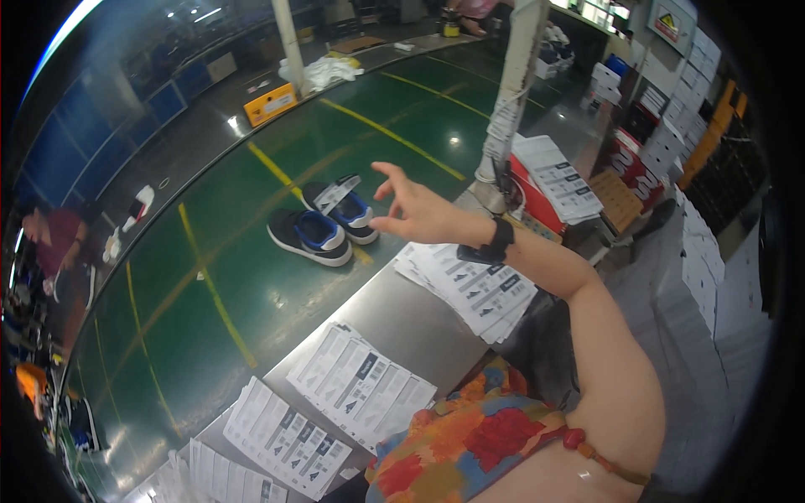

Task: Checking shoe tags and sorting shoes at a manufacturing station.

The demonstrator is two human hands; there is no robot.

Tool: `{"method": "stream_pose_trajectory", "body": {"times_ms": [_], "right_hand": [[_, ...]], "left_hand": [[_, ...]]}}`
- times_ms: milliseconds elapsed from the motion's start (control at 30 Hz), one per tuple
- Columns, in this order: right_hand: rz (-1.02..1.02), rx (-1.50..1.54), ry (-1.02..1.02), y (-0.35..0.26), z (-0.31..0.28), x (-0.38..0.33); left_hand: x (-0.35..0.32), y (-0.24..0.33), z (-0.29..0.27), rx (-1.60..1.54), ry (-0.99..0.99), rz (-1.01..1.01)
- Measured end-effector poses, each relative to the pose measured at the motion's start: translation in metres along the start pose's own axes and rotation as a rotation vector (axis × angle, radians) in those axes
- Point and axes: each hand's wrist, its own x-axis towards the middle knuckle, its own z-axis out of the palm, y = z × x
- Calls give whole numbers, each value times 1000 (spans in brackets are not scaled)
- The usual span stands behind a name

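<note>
My right hand (411,205), with a dark band on its wrist, reaches in from the right. Its thumb and fingers are spread apart with nothing between them. Just left of the fingertips, a pair of dark sneakers with white soles and blue linings rests on the green surface: a nearer sneaker (310,237) and a farther sneaker (356,220). Across the farther one lies a printed label strip (339,194). My left hand is out of view. Below my right forearm, a fanned stack of label sheets (474,285) lies on the metal ledge (369,302).
More label stacks (356,386) line the ledge towards the lower left. A white post (507,101) rises beyond my forearm, beside a red box (537,197) topped with sheets. Across the green table (251,285) stands a yellow box (270,105). A co-worker (63,243) is at far left.
</note>
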Motion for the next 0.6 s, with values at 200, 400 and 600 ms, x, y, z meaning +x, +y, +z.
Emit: {"method": "stream_pose_trajectory", "body": {"times_ms": [200, 400, 600], "right_hand": [[-3, 48, -79, -12, -4, -21], [-45, 96, -49, -11, 6, -24], [-125, 232, -113, -20, 24, -40]], "left_hand": [[2, 4, 25, -93, -24, -39], [24, 9, 6, 1, -186, -26], [39, 18, 7, 178, -280, 19]]}}
